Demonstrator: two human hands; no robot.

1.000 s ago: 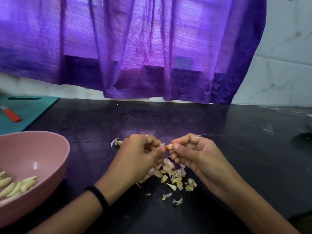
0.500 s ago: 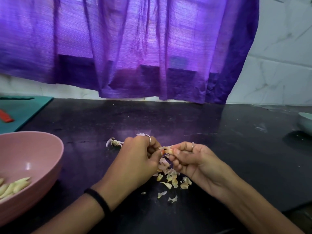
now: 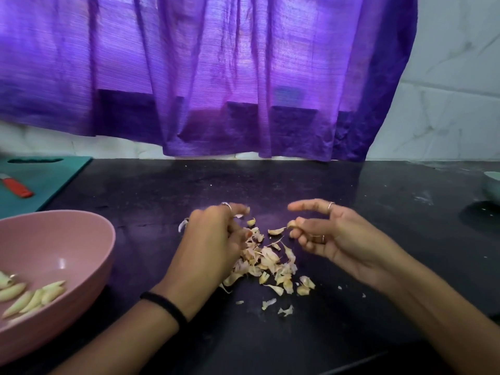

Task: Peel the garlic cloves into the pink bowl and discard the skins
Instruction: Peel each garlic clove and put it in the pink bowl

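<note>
My right hand [image 3: 332, 236] pinches a small tan garlic clove [image 3: 292, 224] between thumb and middle finger, with the index finger stretched out. My left hand [image 3: 213, 244] hovers palm-down over the pile of garlic skins [image 3: 270, 263], its fingers curled and blurred. What lies inside its fingers is hidden. A loose skin [image 3: 276, 231] sits between the hands. The pink bowl [image 3: 108, 239] stands at the left and holds several peeled cloves [image 3: 32, 299].
A teal cutting board [image 3: 48, 180] with a red-handled knife [image 3: 17, 188] lies at the far left. A pale bowl [image 3: 492, 188] peeks in at the right edge. A purple curtain [image 3: 216, 77] hangs over the back of the black counter [image 3: 351, 334].
My hands were joined on one clove and have pulled apart. The right hand moved right with the clove, and the left dropped toward the skin pile.
</note>
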